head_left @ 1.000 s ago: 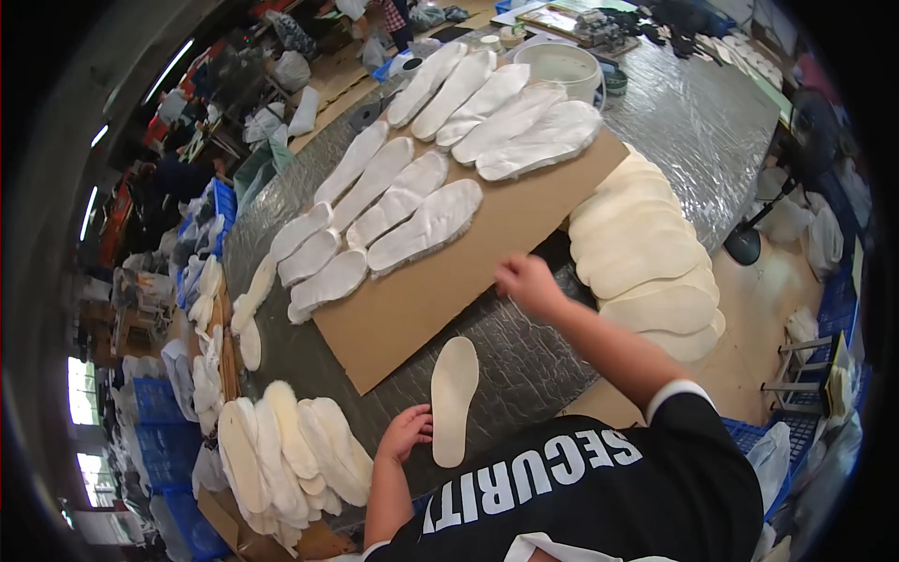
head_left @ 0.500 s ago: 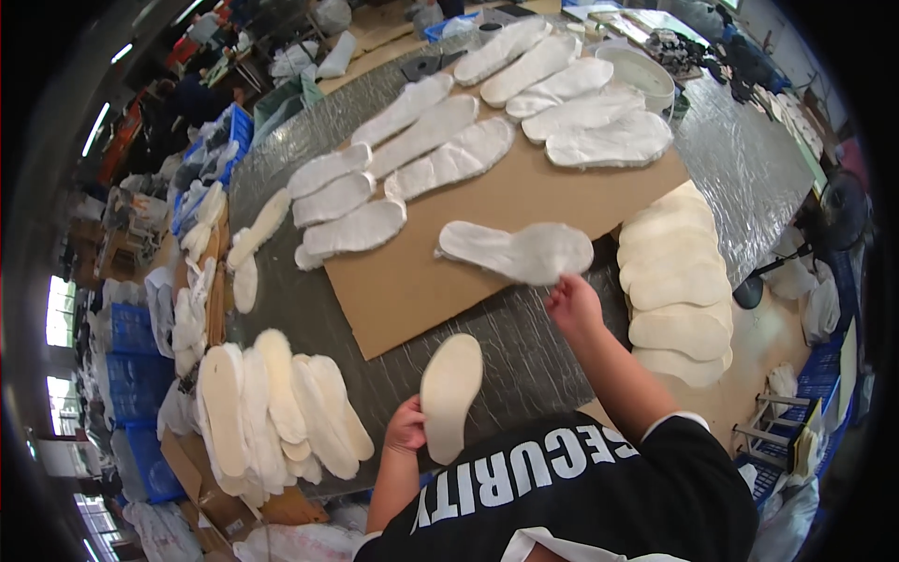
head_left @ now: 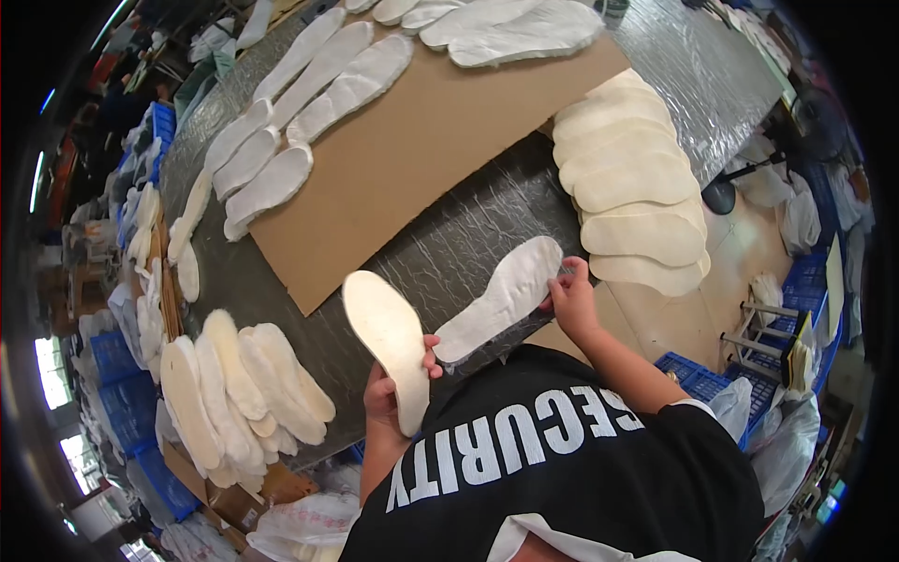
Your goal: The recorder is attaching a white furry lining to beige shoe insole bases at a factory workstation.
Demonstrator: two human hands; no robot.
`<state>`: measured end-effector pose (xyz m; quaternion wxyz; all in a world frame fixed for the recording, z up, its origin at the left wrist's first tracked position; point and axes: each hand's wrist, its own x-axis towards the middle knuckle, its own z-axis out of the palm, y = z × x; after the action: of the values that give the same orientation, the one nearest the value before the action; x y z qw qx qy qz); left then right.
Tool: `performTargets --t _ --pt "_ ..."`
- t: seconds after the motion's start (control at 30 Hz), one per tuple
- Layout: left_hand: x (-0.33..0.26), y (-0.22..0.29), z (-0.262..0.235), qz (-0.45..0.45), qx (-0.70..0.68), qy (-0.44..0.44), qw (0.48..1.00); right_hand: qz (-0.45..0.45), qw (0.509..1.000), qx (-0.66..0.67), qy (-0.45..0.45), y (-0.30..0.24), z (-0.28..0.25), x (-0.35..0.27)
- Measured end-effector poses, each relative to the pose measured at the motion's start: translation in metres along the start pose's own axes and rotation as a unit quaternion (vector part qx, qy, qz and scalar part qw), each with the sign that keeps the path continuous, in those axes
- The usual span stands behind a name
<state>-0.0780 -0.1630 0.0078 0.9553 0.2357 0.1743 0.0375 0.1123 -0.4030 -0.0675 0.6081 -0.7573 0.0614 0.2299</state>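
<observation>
My left hand (head_left: pixel 395 384) grips a cream insole (head_left: pixel 386 323) from below, its fingers curled over the right edge. To the right, a silvery white insole (head_left: pixel 506 298) is pinched at its wide end by my right hand (head_left: pixel 569 286). The narrow end of that white insole comes close to the fingers of my left hand. Both insoles are held up over the near edge of the dark, film-covered table (head_left: pixel 487 211). Right of centre lies an overlapping row of cream insoles (head_left: pixel 637 183). Fluffy cream insoles (head_left: pixel 234 384) are heaped at the left front.
A brown cardboard sheet (head_left: pixel 412 140) lies across the table. Several silvery white insoles (head_left: pixel 351 89) rest along its far and left edges. At the right are blue crates (head_left: pixel 693 379) and a small metal step ladder (head_left: pixel 763 342). More blue crates (head_left: pixel 126 407) stand at the left.
The white insole has been lifted off the cardboard and brought toward me by my right hand. My left hand has raised the cream insole beside it. The view has shifted nearer the table's front.
</observation>
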Motion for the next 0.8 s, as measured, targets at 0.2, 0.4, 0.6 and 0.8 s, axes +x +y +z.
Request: performTargets --t 0.2,0.4,0.6,0.8 --pt "-0.004 0.024 0.026 -0.02 0.232 -0.016 0.972 -0.005 0.995 -0.075 -0.068 -0.017 0.005 -0.017" --pt "-0.009 0.016 0.031 -0.062 0.451 -0.034 0.89 -0.109 0.984 -0.131 -0.048 -0.011 -0.012 -0.029" --pt "0.016 0.011 0.063 -0.074 0.749 -0.139 0.644 0.143 0.943 0.184 -0.236 -0.049 -0.003 -0.04" --pt "0.029 -0.007 0.069 0.016 0.878 -0.085 0.471 0.022 0.968 0.163 -0.19 -0.054 0.005 -0.041"
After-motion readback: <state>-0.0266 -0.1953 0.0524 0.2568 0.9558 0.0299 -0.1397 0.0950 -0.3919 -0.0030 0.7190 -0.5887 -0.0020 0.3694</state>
